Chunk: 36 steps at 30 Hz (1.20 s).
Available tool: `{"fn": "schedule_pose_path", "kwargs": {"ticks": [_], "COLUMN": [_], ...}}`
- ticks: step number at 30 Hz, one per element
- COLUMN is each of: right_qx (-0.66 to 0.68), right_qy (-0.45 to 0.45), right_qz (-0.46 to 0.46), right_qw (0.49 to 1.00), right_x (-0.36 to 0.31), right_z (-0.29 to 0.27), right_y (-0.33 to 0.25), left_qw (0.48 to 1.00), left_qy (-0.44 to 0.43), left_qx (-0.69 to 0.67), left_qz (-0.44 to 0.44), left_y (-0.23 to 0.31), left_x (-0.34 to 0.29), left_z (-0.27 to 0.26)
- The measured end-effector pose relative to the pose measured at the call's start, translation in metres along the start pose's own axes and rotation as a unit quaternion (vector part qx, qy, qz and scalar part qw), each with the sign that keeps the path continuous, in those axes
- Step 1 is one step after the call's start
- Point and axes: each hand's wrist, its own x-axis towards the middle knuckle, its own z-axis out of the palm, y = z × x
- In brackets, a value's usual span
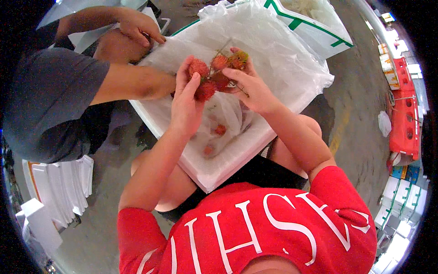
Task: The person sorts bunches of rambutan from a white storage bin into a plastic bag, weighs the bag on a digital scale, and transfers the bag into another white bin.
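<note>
A cluster of red, hairy rambutan fruits on a thin stem (214, 73) hangs above a white foam box (214, 176) lined with a clear plastic bag (273, 55). My left hand (187, 105) grips the fruits on the left side of the cluster. My right hand (248, 86) pinches the stem and fruits on the right side. A few loose red fruits (220, 130) lie deep in the bag. The box rests against my knees.
A person in a grey shirt (50, 100) crouches at the left, one hand on the bag's edge (137, 25), the other arm reaching into the box. White foam lids (64, 187) are stacked at the lower left. Another white box (315, 25) stands behind. Red crates (404, 114) at the right.
</note>
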Motion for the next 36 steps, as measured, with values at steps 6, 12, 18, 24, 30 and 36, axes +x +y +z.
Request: {"fn": "schedule_pose_path", "kwargs": {"ticks": [6, 12, 18, 24, 30, 36], "right_qx": [-0.315, 0.109, 0.099, -0.041, 0.168, -0.013], "right_qy": [-0.153, -0.024, -0.118, -0.112, -0.159, -0.065], "right_qz": [-0.211, 0.135, -0.006, -0.043, 0.133, 0.057], "right_qw": [0.913, 0.985, 0.988, 0.992, 0.964, 0.996], "right_x": [0.002, -0.007, -0.003, 0.066, 0.221, 0.309], "right_z": [-0.021, 0.008, -0.021, -0.041, 0.006, 0.165], "right_y": [0.024, 0.024, 0.044, -0.002, -0.060, -0.039], "left_qw": [0.989, 0.852, 0.856, 0.832, 0.495, 0.600], "left_qy": [-0.002, -0.063, -0.164, -0.219, -0.415, -0.335], "left_qx": [0.111, 0.445, 0.421, 0.506, 0.754, 0.718], "left_qz": [0.098, 0.269, 0.252, 0.062, -0.121, -0.112], "left_y": [-0.005, -0.029, 0.000, 0.018, -0.044, 0.002], "left_x": [0.007, -0.010, -0.006, -0.029, -0.032, -0.020], "left_z": [0.003, 0.010, 0.015, -0.024, -0.094, -0.069]}}
